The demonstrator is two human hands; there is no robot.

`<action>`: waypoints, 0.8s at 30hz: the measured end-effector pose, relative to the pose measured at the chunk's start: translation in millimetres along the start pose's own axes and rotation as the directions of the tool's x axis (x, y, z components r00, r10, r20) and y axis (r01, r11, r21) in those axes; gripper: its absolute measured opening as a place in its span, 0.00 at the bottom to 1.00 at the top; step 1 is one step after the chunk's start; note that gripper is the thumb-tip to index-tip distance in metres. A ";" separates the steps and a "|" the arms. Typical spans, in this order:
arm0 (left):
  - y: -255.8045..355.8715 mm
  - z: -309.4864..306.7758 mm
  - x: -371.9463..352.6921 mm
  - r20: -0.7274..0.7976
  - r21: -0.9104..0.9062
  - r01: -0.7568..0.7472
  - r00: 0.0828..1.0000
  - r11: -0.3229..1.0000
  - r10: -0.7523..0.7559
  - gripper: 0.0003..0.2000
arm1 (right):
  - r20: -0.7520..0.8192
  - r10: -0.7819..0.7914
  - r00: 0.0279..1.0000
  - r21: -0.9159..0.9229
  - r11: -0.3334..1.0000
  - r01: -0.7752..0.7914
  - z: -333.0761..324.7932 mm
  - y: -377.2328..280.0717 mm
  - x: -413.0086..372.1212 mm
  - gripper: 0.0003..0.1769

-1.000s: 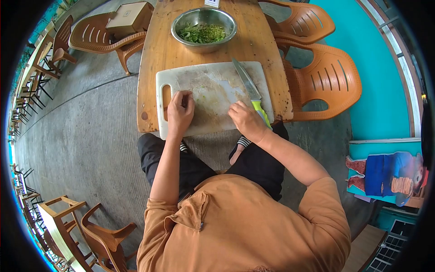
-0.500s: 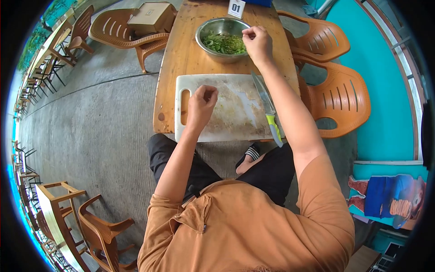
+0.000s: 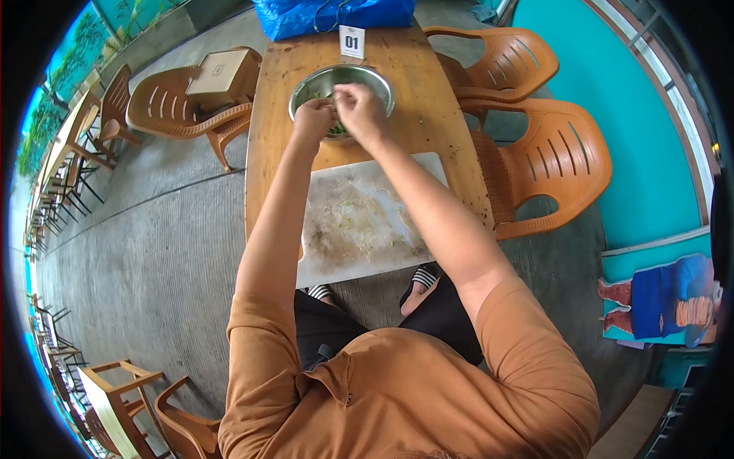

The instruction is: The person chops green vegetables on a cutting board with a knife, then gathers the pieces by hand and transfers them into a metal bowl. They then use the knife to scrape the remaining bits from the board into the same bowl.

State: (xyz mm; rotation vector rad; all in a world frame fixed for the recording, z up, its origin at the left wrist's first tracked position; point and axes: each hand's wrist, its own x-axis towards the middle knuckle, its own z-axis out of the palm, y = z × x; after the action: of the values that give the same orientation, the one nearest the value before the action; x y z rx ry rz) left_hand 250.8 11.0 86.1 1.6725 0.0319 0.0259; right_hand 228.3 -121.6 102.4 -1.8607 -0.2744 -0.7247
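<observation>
A steel bowl stands on the wooden table, with chopped greens showing in it below my hands. Over the bowl's near left side, my left hand is closed, its fingers curled together. Close beside it my right hand is held over the bowl with fingers and thumb pinched. Whatever is between the fingers of either hand is too small to make out. A white cutting board, stained and dotted with green bits, lies at the table's near edge, partly covered by my right forearm. The knife is out of sight.
On the table behind the bowl stand a number card marked 01 and a blue plastic bag. Orange chairs flank the right side. A cardboard box sits on a chair at the left.
My left hand has gone from above the cutting board to the bowl, beside my right hand. The view has shifted, and the knife beside the board no longer shows.
</observation>
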 end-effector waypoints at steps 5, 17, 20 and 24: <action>21.7 -2.4 12.9 0.074 -0.494 0.185 0.983 0.849 -0.171 0.12 | 0.152 0.108 0.982 -0.298 0.953 -0.059 -11.9 26.4 3.8 0.13; -2.0 -6.3 23.8 0.218 0.696 -0.348 0.936 0.628 0.277 0.19 | 0.018 0.227 0.974 -0.627 0.761 -0.166 -118.7 103.3 36.2 0.09; -15.0 -4.9 21.2 0.272 0.671 -0.474 0.873 0.570 0.406 0.15 | 0.139 0.271 0.952 -0.730 0.678 -0.086 -138.4 157.9 12.3 0.08; -10.9 -1.0 14.2 0.264 0.630 -0.463 0.883 0.623 0.389 0.11 | 0.227 0.343 0.912 -0.793 0.609 -0.031 -135.3 155.7 -2.8 0.06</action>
State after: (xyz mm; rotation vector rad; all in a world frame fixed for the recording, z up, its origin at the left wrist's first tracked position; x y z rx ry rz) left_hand 264.8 13.6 75.3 2.3924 -0.5044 0.3301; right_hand 257.0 -306.3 15.1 -2.8295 0.0448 -0.3402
